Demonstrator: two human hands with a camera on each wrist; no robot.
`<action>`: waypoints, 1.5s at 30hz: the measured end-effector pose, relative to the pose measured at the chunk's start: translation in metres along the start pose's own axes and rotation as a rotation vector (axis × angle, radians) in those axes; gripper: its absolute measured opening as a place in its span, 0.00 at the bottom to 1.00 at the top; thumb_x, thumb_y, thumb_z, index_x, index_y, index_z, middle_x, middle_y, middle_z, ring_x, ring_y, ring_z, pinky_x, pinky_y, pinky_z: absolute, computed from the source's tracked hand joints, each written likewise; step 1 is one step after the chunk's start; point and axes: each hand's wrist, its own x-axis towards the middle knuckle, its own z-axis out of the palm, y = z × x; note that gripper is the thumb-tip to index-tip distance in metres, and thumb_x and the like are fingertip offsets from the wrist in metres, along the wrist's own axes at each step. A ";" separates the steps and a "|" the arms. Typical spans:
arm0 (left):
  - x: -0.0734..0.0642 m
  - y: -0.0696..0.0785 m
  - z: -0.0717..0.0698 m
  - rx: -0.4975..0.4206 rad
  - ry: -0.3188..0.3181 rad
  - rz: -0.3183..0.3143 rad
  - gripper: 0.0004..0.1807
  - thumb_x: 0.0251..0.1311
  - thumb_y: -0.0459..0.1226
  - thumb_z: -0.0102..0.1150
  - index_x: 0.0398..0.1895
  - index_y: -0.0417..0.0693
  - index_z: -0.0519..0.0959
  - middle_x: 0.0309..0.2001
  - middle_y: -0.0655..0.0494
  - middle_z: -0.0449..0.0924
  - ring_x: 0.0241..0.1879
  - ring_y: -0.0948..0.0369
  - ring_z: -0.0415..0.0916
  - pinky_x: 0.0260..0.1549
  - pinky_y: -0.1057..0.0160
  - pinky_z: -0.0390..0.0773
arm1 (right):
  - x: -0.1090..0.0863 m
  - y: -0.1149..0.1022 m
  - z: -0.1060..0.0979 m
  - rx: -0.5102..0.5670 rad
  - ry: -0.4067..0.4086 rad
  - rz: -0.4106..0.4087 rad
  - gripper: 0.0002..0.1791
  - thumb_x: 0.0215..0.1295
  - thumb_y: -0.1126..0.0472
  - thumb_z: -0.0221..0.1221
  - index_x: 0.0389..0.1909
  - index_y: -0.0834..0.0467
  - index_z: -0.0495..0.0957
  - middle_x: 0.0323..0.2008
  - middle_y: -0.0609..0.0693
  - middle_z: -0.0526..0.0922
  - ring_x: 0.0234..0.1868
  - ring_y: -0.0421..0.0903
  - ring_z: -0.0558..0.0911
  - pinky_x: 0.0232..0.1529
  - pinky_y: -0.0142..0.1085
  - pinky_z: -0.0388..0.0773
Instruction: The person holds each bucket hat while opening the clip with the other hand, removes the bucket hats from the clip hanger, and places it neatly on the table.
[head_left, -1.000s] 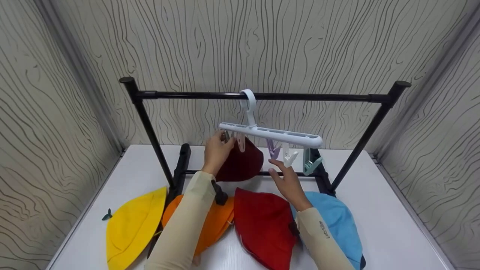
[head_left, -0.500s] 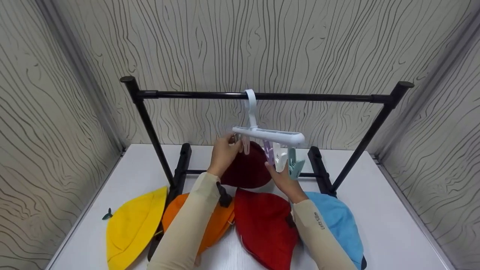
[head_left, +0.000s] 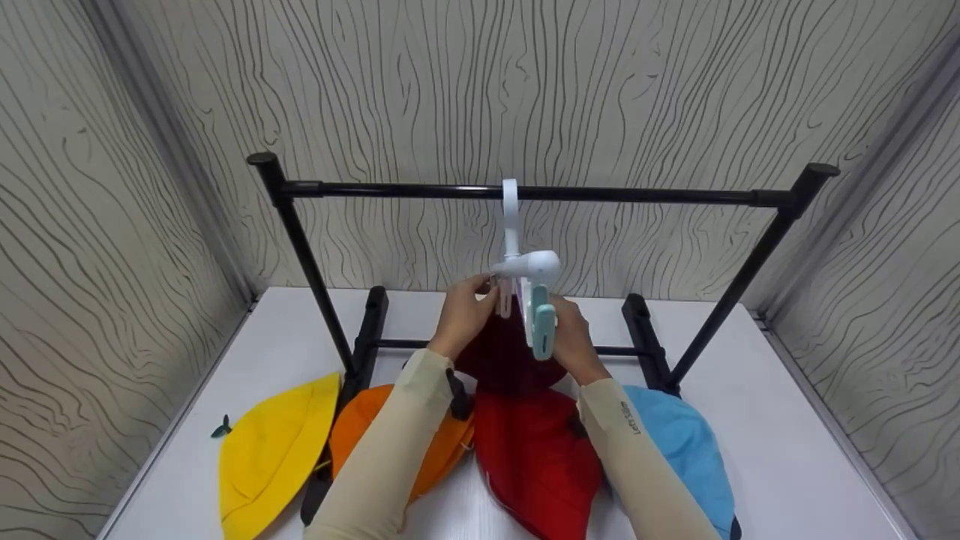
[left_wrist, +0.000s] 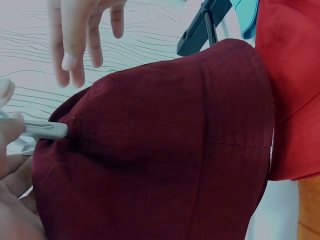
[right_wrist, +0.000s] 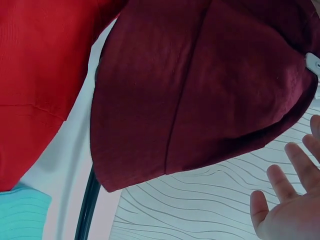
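Observation:
A dark red bucket hat (left_wrist: 140, 135) hangs by its crown from a pale clip (left_wrist: 50, 130) on the white clip hanger (head_left: 532, 265). My left hand (head_left: 465, 315) pinches this clip at the top of the hat, with other fingers beside the cloth. My right hand (head_left: 574, 337) is on the far side of the hanging clips, partly hidden by the teal clip (head_left: 544, 330); its fingers are extended beside the hat and hold nothing. A pink clip (head_left: 505, 300) hangs close to my left fingertips. The hanger points end-on toward the head camera.
The hanger hooks over the bar of a black rack (head_left: 645, 195). In front lie a yellow hat (head_left: 277, 450), an orange hat (head_left: 367, 420), a bright red hat (head_left: 536, 465) and a light blue hat (head_left: 675, 435) on a white table (head_left: 795, 450). Patterned panels surround the table.
The hanger has swung round from crosswise to end-on, its right end coming toward the camera. The dark red hat and my left hand have shifted right. My right hand has moved behind the clips.

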 end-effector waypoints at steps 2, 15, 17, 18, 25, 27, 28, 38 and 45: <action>-0.002 0.005 -0.001 -0.004 -0.009 0.009 0.18 0.67 0.37 0.53 0.58 0.39 0.76 0.49 0.46 0.82 0.53 0.52 0.78 0.53 0.54 0.77 | 0.004 -0.011 0.000 -0.064 -0.023 0.026 0.13 0.69 0.55 0.56 0.49 0.56 0.79 0.48 0.55 0.83 0.52 0.56 0.78 0.53 0.59 0.71; 0.000 0.005 0.008 -0.018 -0.042 0.063 0.16 0.67 0.38 0.54 0.54 0.40 0.79 0.43 0.48 0.84 0.46 0.56 0.80 0.48 0.57 0.79 | 0.015 -0.017 0.001 -0.138 -0.011 0.140 0.13 0.69 0.60 0.56 0.51 0.53 0.82 0.50 0.50 0.85 0.56 0.50 0.80 0.63 0.54 0.67; 0.000 0.005 0.008 -0.011 -0.030 0.091 0.14 0.67 0.37 0.53 0.51 0.40 0.80 0.40 0.49 0.84 0.41 0.58 0.79 0.42 0.60 0.80 | 0.015 -0.018 0.001 -0.120 -0.005 0.150 0.12 0.69 0.62 0.56 0.49 0.55 0.82 0.49 0.51 0.85 0.54 0.49 0.81 0.61 0.48 0.73; 0.000 0.005 0.008 -0.013 -0.020 0.111 0.13 0.67 0.36 0.54 0.48 0.40 0.81 0.38 0.49 0.84 0.38 0.59 0.79 0.40 0.61 0.79 | 0.015 -0.018 0.002 -0.105 -0.004 0.155 0.12 0.69 0.62 0.56 0.49 0.56 0.83 0.48 0.52 0.85 0.54 0.49 0.81 0.60 0.46 0.74; 0.004 0.001 0.011 -0.062 -0.019 0.110 0.08 0.62 0.35 0.58 0.40 0.41 0.83 0.34 0.51 0.85 0.31 0.64 0.74 0.35 0.63 0.78 | 0.015 -0.016 0.005 -0.016 0.029 0.148 0.10 0.69 0.65 0.55 0.45 0.61 0.83 0.45 0.55 0.86 0.50 0.50 0.83 0.54 0.43 0.79; 0.004 0.000 0.011 -0.068 -0.025 0.089 0.08 0.61 0.36 0.59 0.38 0.42 0.84 0.33 0.52 0.85 0.30 0.64 0.73 0.34 0.64 0.78 | 0.014 -0.015 0.006 -0.004 0.043 0.145 0.10 0.68 0.64 0.56 0.44 0.62 0.83 0.44 0.56 0.86 0.49 0.50 0.83 0.52 0.44 0.79; 0.004 0.000 0.011 -0.069 -0.024 0.081 0.08 0.61 0.37 0.59 0.38 0.43 0.84 0.32 0.53 0.84 0.29 0.64 0.73 0.34 0.64 0.78 | 0.014 -0.016 0.006 -0.004 0.048 0.145 0.10 0.68 0.64 0.56 0.44 0.62 0.83 0.44 0.56 0.86 0.49 0.50 0.83 0.52 0.44 0.79; 0.006 -0.010 0.016 -0.046 0.022 0.070 0.07 0.64 0.35 0.56 0.30 0.42 0.81 0.28 0.55 0.80 0.25 0.64 0.68 0.27 0.68 0.72 | 0.011 -0.022 0.007 0.008 0.033 0.168 0.11 0.69 0.62 0.55 0.45 0.60 0.83 0.43 0.54 0.86 0.47 0.49 0.83 0.51 0.43 0.79; 0.008 -0.015 0.016 -0.054 0.033 0.040 0.07 0.64 0.36 0.56 0.34 0.43 0.83 0.29 0.55 0.82 0.26 0.66 0.70 0.27 0.70 0.74 | 0.010 -0.022 0.010 -0.002 0.026 0.178 0.11 0.69 0.61 0.56 0.46 0.59 0.83 0.44 0.53 0.86 0.48 0.48 0.82 0.51 0.43 0.79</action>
